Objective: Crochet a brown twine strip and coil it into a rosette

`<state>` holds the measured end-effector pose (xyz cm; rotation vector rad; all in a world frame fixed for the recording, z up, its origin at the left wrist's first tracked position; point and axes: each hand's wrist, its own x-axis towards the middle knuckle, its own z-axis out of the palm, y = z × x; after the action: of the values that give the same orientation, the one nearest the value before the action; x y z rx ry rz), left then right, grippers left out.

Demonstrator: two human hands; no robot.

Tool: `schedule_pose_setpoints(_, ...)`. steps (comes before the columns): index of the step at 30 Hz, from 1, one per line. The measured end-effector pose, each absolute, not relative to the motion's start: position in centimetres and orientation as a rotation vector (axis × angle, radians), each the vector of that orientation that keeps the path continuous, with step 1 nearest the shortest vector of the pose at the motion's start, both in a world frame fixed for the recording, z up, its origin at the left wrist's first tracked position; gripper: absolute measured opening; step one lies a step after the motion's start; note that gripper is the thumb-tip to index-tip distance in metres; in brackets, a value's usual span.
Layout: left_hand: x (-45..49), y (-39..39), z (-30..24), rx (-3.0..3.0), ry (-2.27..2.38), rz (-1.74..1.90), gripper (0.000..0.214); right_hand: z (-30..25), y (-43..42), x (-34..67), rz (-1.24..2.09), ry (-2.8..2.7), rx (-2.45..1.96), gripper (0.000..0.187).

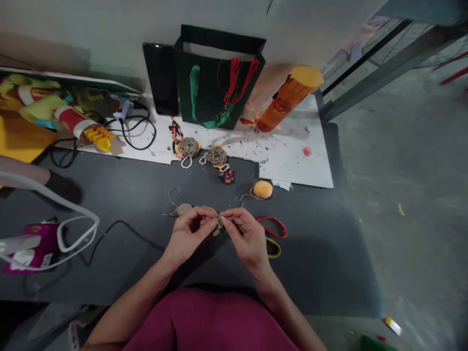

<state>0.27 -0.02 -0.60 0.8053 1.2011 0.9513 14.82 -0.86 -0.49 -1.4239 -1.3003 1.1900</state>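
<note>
My left hand (190,233) and my right hand (249,236) meet over the dark table, fingertips pinched together. Between them is a small piece of beige cord work (218,228), gripped from both sides; the fingers cover much of it. A speck of green shows just under it. Behind my left fingers lies a beige ball of cord (184,209) with a loose curling end. Close to my right hand are a red loop (275,227) and a yellow loop (273,247), which look like scissor handles, partly hidden by the hand. A yellow ball of thread (263,189) sits beyond.
Two beige cord rosettes with beads (189,146) (217,156) lie ahead near a white board (296,161). Behind stand a dark green gift bag (219,87), a black phone-like slab (161,78) and an orange cylinder (288,100). A magenta box (36,243) and cables are at left.
</note>
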Motion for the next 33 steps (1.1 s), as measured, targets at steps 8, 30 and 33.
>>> schedule_pose_setpoints(8,0.4,0.0,-0.7,0.726,1.239,0.942,0.027,0.0,-0.7,15.1,1.204,-1.328,-1.386,0.009)
schedule_pose_setpoints(30,0.4,0.0,-0.6,0.777,1.127,0.834,0.031,-1.3,-0.7,14.9,1.219,-1.221,-1.421,0.012)
schedule_pose_setpoints(33,0.4,0.0,-0.9,0.817,1.165,0.85,0.027,-1.4,-0.7,14.8,1.223,-1.201,-1.375,0.012)
